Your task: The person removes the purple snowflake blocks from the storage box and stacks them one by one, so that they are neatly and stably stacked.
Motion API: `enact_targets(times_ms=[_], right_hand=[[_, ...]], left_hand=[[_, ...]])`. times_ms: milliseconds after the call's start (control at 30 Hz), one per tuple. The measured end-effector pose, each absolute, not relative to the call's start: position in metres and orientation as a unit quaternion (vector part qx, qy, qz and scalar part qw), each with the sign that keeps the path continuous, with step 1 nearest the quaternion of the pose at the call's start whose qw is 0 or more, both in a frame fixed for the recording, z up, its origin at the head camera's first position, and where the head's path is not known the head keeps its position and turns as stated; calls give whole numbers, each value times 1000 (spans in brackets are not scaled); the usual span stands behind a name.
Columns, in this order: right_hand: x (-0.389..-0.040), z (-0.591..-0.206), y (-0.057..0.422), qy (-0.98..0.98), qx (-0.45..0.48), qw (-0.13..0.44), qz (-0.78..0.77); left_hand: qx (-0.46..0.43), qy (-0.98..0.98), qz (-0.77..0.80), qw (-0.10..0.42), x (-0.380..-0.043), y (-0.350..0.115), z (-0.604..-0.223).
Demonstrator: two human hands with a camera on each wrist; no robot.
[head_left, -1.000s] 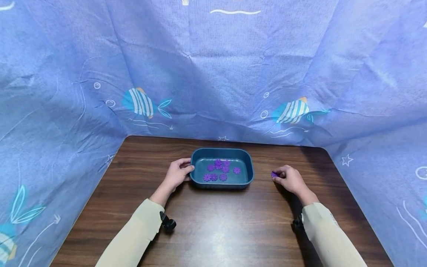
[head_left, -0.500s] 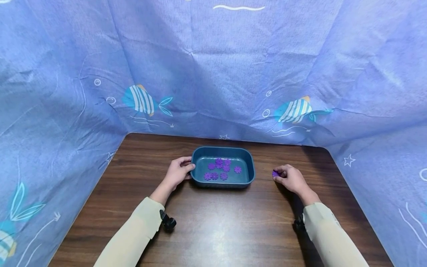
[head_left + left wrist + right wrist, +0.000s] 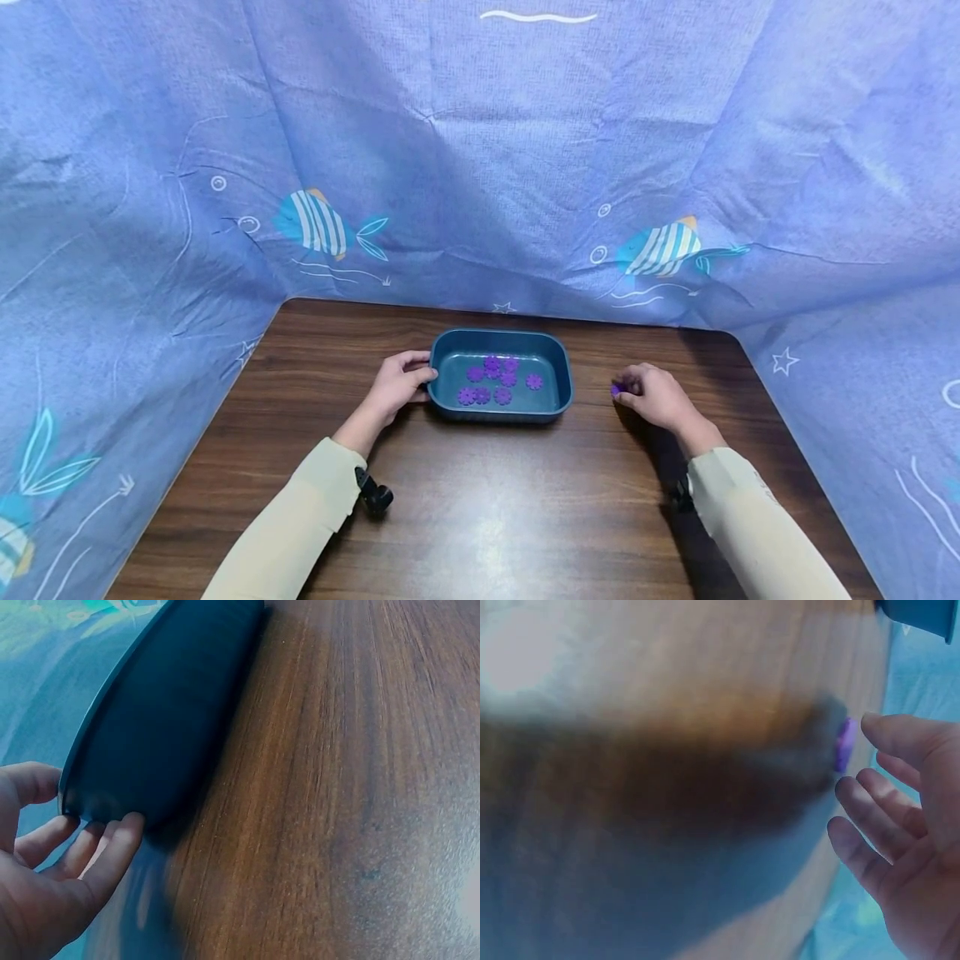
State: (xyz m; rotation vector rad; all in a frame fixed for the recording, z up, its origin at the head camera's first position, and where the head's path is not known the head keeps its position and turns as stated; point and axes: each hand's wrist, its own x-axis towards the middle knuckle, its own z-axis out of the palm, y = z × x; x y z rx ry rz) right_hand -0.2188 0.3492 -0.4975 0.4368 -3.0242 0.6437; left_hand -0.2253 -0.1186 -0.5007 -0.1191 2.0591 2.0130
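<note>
A dark teal rectangular bin (image 3: 501,417) stands near the far side of the table, with several purple flower-shaped discs (image 3: 533,382) lying flat inside. My left hand (image 3: 392,388) grips its left end, thumb at the rim and fingers against the outer wall (image 3: 142,742). To the right of the bin, one more purple disc (image 3: 617,389) lies on the tabletop. Over it is my right hand (image 3: 662,400); in the right wrist view the fingers are spread and a gap shows between the thumb (image 3: 900,735) and the disc (image 3: 844,746).
The brown wood-grain table (image 3: 480,500) ends at a back edge just behind the bin. Blue cloth (image 3: 510,167) printed with fish hangs behind and at both sides. A small black wrist camera (image 3: 377,498) hangs under the left sleeve.
The right fingers, earlier around the purple disc, have loosened and lifted slightly from it; the right forearm has shifted a little rightward. My left hand keeps its grip on the bin.
</note>
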Motion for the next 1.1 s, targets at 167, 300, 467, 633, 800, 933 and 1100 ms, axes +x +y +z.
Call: enact_targets(times_ms=[167, 300, 467, 633, 800, 933, 1100], right_hand=[[-223, -482, 343, -968, 159, 17, 193], [-228, -472, 334, -964, 181, 30, 192], [-233, -460, 317, -958, 205, 39, 199], [-237, -449, 300, -951, 224, 46, 210], [-241, -442, 283, -945, 239, 45, 219], [-243, -440, 270, -941, 248, 40, 228], [-244, -440, 255, -934, 264, 31, 240]], left_hand=[[-49, 708, 692, 135, -226, -119, -501], [-51, 709, 690, 135, -227, -120, -502], [-52, 710, 690, 132, -227, -120, -502], [-54, 705, 695, 132, -228, -119, -500], [-53, 702, 697, 133, -227, -118, -500], [-53, 703, 696, 134, -227, -119, -501], [-52, 701, 699, 133, -225, -119, -500]])
